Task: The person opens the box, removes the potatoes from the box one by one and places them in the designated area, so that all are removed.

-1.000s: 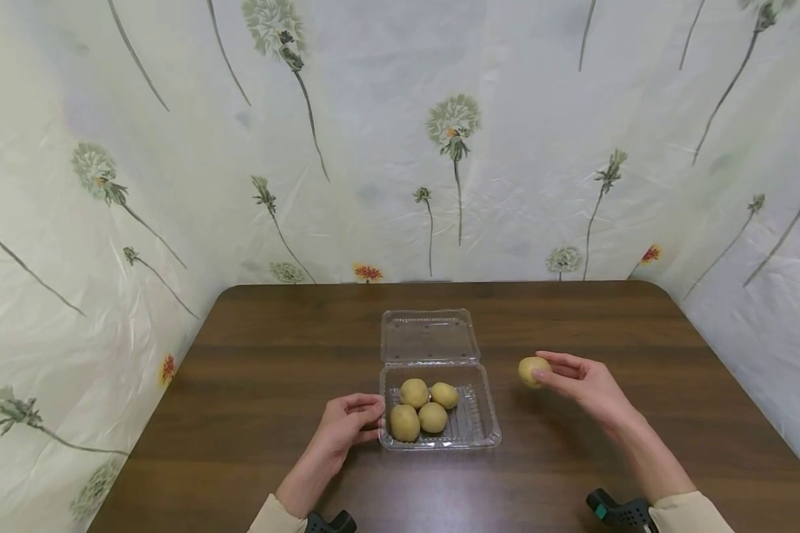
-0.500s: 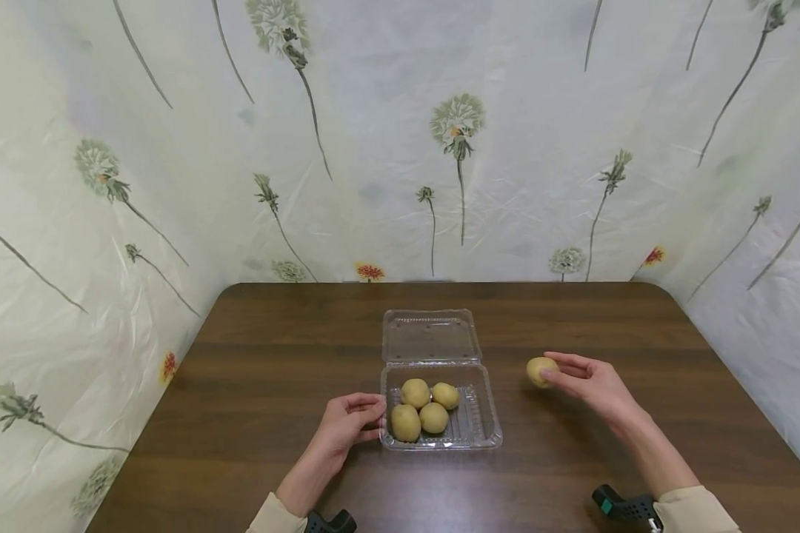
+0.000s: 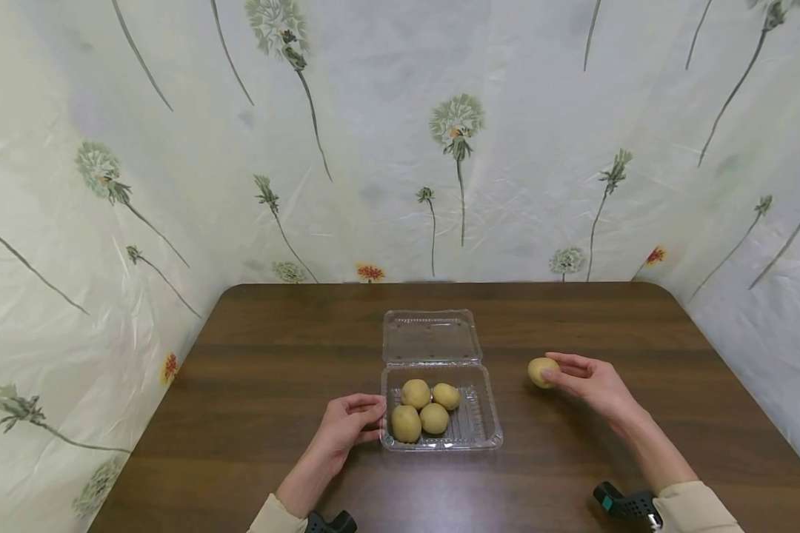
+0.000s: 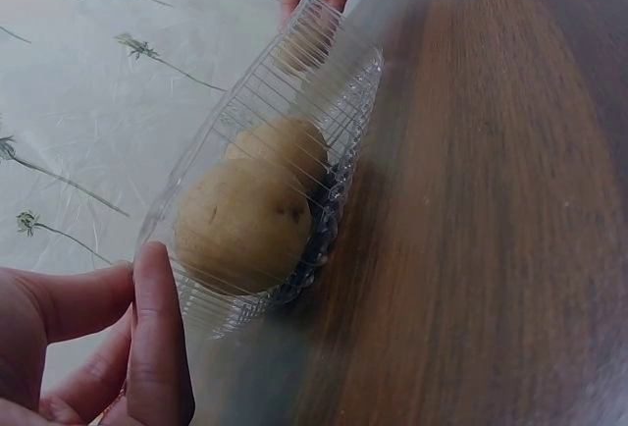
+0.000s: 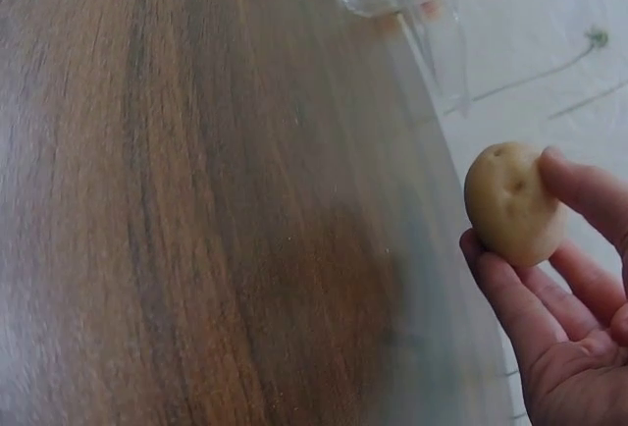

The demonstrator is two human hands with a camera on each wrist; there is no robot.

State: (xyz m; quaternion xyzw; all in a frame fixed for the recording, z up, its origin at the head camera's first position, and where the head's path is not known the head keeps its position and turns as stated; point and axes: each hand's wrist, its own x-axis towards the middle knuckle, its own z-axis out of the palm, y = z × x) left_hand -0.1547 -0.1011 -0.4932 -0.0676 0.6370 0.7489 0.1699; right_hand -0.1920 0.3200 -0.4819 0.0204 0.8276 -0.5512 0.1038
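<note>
A clear plastic clamshell container (image 3: 480,414) lies on the table with its lid (image 3: 430,337) folded back, away from the person. Several potatoes (image 3: 435,418) sit together in its left part. At the container's left rim, my left hand (image 3: 350,426) pinches the edge between thumb and fingers, as the left wrist view also shows. To the right of the container, my right hand (image 3: 593,385) holds a single potato (image 5: 512,202) between thumb and fingertips. That potato appears to be a little above the table.
The brown wood-grain table (image 3: 293,340) reaches back to a wall hung with a pale dandelion-print sheet (image 3: 373,148). A dark wrist strap (image 3: 630,503) shows at the right sleeve, and another (image 3: 331,523) at the left.
My right hand has shifted slightly to the right with the potato in it, then stays nearly still. The left hand and the container keep their places.
</note>
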